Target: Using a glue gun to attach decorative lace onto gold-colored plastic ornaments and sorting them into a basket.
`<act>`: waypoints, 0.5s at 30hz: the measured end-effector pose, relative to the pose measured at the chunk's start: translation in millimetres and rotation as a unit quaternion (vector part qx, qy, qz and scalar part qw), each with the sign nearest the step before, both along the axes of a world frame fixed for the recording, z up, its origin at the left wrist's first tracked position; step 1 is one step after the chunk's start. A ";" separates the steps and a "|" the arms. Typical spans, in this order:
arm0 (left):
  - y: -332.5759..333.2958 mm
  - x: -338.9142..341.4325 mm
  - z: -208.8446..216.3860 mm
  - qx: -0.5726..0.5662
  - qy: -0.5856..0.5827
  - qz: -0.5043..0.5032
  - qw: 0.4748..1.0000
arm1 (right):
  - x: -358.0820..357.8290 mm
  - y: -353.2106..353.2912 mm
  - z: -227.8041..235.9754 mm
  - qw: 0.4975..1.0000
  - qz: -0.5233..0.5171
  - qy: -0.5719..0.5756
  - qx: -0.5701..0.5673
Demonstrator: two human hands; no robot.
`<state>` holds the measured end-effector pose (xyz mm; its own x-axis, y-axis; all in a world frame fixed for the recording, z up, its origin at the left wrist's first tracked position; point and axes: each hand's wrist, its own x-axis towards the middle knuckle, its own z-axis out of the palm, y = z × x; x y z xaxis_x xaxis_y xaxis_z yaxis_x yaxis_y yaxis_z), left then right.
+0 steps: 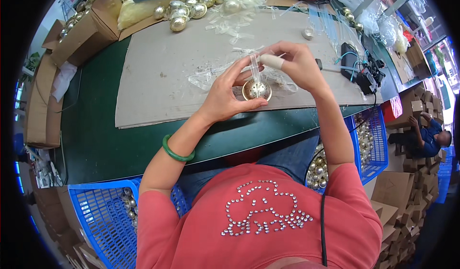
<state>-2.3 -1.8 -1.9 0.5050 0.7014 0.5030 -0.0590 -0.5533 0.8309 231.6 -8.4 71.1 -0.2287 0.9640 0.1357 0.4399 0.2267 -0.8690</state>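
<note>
A shiny gold ball ornament (257, 90) with a wider rim around it sits low over the work board, close to its near edge. My left hand (224, 96) curls round the ball's left side, its thumb pressed against the near part. A clear ribbon (255, 66) stands up from the ball's top. At the ribbon's upper end, my right hand (302, 67) has its fingers bent in a pinch; a pale finger cover (271, 61) is on its thumb. The right fingertips partly hide the ribbon's end, beside the left fingertips.
A grey cardboard sheet (158, 87) covers much of the green table (100, 139). More gold balls (178, 23) and clear ribbon bows (235, 29) lie at the back. A black adapter (349, 60) with cables is at right. Blue baskets (103, 221) stand below. Another person (431, 137) sits far right.
</note>
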 end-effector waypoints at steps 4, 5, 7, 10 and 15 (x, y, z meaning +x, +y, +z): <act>4.1 -5.3 -6.7 0.022 0.014 0.021 0.999 | 0.6 -22.3 14.1 0.995 -0.074 0.037 0.056; 4.1 -5.1 -6.1 0.018 0.011 0.020 1.000 | 3.1 -41.3 30.2 0.991 -0.094 0.082 0.048; 5.8 -5.3 -4.3 0.012 0.019 0.031 0.999 | 2.0 -67.2 36.8 0.985 -0.115 0.126 0.034; 6.9 -3.3 -4.4 0.042 0.040 0.041 0.997 | -10.1 -87.5 26.0 0.974 -0.005 0.220 0.044; 3.8 -1.6 -8.1 0.128 0.066 0.078 0.986 | -28.5 -71.3 -20.1 0.985 -0.066 0.158 -0.034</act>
